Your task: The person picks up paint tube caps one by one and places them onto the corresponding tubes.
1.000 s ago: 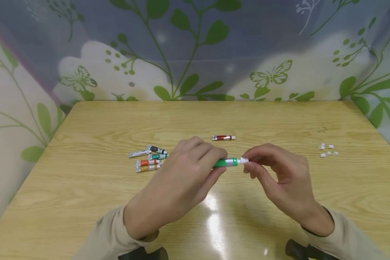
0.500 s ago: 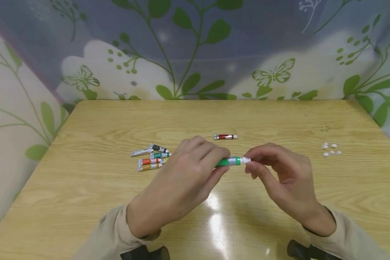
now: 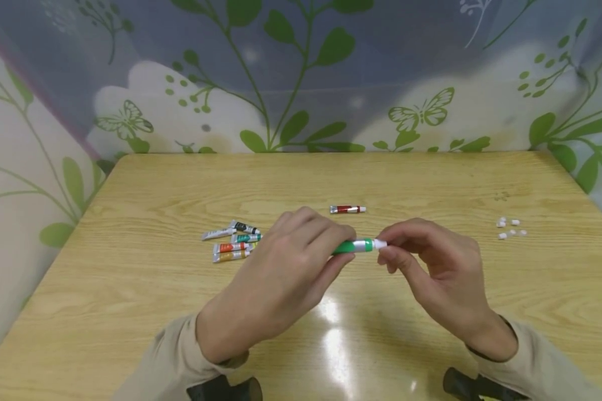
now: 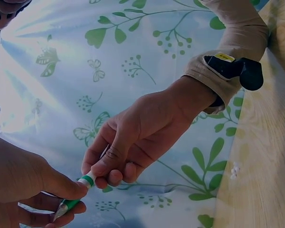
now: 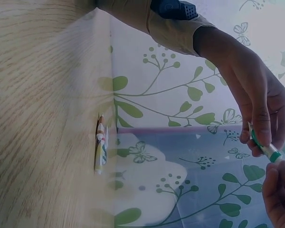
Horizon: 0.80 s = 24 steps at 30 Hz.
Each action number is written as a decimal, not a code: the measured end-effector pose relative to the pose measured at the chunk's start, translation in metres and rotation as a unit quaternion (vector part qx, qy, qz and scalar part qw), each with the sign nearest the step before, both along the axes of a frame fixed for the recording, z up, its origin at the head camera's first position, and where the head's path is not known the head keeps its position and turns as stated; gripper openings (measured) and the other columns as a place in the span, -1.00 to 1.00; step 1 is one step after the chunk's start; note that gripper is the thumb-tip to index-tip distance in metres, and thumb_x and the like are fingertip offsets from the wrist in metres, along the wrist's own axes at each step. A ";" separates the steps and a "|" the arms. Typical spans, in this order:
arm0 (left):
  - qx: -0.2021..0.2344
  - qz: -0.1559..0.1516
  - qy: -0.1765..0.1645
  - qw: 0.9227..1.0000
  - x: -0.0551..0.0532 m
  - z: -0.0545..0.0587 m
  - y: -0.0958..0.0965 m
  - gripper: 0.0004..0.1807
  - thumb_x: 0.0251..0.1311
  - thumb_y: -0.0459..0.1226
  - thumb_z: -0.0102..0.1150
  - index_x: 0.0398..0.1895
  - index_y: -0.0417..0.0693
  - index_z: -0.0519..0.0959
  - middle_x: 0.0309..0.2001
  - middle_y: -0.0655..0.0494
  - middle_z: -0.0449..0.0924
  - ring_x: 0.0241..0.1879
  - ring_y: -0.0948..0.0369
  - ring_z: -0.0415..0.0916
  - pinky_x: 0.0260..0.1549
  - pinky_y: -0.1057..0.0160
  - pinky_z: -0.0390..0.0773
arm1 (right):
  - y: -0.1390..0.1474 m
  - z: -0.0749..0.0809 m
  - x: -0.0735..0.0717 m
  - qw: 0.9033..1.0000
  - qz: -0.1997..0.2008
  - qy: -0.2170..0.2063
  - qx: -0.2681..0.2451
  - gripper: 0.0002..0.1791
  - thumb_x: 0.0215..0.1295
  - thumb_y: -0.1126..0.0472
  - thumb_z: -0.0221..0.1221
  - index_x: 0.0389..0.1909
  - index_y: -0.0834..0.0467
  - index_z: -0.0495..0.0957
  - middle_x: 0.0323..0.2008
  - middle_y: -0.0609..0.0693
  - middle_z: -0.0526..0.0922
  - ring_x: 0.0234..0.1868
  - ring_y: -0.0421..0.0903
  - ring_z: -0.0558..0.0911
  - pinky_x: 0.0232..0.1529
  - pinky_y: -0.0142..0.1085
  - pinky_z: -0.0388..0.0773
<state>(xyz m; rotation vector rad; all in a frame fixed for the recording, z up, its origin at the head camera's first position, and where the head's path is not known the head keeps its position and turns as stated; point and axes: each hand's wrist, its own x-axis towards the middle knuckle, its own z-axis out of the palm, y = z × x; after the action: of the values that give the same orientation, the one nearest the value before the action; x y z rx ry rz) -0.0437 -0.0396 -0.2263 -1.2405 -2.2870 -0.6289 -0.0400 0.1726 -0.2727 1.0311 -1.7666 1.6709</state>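
Note:
In the head view my left hand [image 3: 276, 278] grips a green paint tube [image 3: 353, 246] above the table, its cap end pointing right. My right hand [image 3: 436, 273] pinches the white cap [image 3: 379, 244] between thumb and fingertips, right at the tube's neck. The palm of the left hand hides the tube's rear part in that view. Seen from the left wrist, the tube [image 4: 72, 204] slants up from the left fingers to the right ones. The right wrist view shows its green band [image 5: 275, 156] between the two hands.
Several paint tubes [image 3: 231, 248] lie in a cluster to the left, partly behind the left hand. A dark red tube [image 3: 348, 209] lies alone farther back. Several small white caps [image 3: 511, 228] sit at the right on the wooden table [image 3: 130, 334]. Patterned curtains [image 3: 321, 83] surround the table.
The head view has shifted slightly. Both hands keep their hold on the tube and cap, with hardly any visible movement.

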 end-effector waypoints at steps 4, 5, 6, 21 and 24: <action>0.000 -0.002 -0.001 1.000 -0.001 0.000 0.000 -0.85 0.24 -0.29 0.26 -0.17 -0.12 0.62 -0.21 0.14 0.64 -0.18 0.20 0.50 -0.19 0.25 0.45 | 0.000 -0.001 0.000 1.000 0.001 -0.005 -0.003 -0.75 0.26 0.38 0.23 -0.26 0.56 0.49 -0.44 0.10 0.62 -0.48 -0.19 0.58 -0.50 -0.45 0.50; 0.000 -0.002 -0.001 1.000 -0.001 0.000 0.000 -0.86 0.24 -0.29 0.26 -0.17 -0.12 0.62 -0.21 0.14 0.64 -0.18 0.20 0.50 -0.19 0.25 0.45 | 0.000 -0.001 0.000 1.000 0.001 -0.007 -0.003 -0.76 0.26 0.38 0.22 -0.26 0.56 0.49 -0.44 0.10 0.62 -0.47 -0.19 0.58 -0.50 -0.45 0.50; 0.001 -0.003 -0.001 1.000 -0.001 -0.001 0.000 -0.86 0.23 -0.29 0.26 -0.17 -0.12 0.62 -0.21 0.14 0.64 -0.19 0.20 0.49 -0.20 0.26 0.45 | 0.000 -0.001 0.000 1.000 0.001 -0.009 -0.002 -0.76 0.26 0.38 0.22 -0.26 0.56 0.50 -0.44 0.10 0.62 -0.47 -0.20 0.58 -0.50 -0.45 0.50; 0.010 -0.004 0.003 1.000 -0.001 -0.001 0.000 -0.86 0.21 -0.30 0.28 -0.19 -0.12 0.62 -0.23 0.14 0.64 -0.20 0.21 0.50 -0.25 0.27 0.44 | 0.001 0.000 0.001 1.000 -0.011 -0.018 0.020 -0.77 0.29 0.34 0.20 -0.24 0.51 0.52 -0.46 0.09 0.61 -0.46 -0.22 0.59 -0.48 -0.46 0.52; 0.010 -0.004 0.003 1.000 -0.001 -0.002 0.000 -0.87 0.22 -0.30 0.28 -0.19 -0.12 0.62 -0.23 0.14 0.64 -0.20 0.21 0.50 -0.25 0.27 0.44 | 0.002 0.000 0.001 0.999 -0.014 -0.017 0.024 -0.77 0.30 0.34 0.20 -0.24 0.50 0.53 -0.45 0.09 0.61 -0.46 -0.22 0.59 -0.47 -0.46 0.53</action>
<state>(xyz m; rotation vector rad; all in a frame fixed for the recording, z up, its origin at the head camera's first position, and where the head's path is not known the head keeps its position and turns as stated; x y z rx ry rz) -0.0443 -0.0392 -0.2278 -1.2409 -2.2655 -0.6483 -0.0391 0.1745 -0.2730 0.9999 -1.8437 1.6456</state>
